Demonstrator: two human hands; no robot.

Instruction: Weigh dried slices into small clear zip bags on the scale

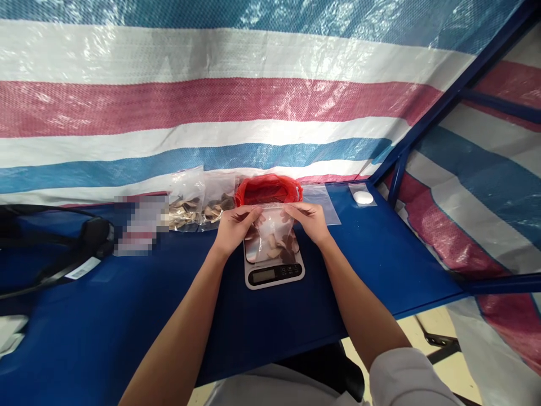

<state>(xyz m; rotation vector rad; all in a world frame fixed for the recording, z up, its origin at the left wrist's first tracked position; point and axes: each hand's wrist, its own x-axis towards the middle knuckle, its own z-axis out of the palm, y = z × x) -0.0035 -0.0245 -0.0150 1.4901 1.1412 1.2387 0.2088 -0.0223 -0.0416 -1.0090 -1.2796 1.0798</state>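
Striped sheeting [211, 104] stands behind the blue table [359, 287]. On my feed, the left hand [234, 225] and right hand [310, 221] each pinch 1 top side of the clear bag [274, 223]; it's over the scale [276, 276], brown pieces [274, 244] inside. I'd worry 1 slipping pinch could drop a corner and, if unsealed, spill pieces; the red bag [270, 189] just behind could snag it.

The bench [147, 299] was blue, the tarp [211, 101] striped blue, white and red, the scale [274, 283] white with a black panel [276, 273], the sack [270, 192] red, the pouch [274, 234] clear.
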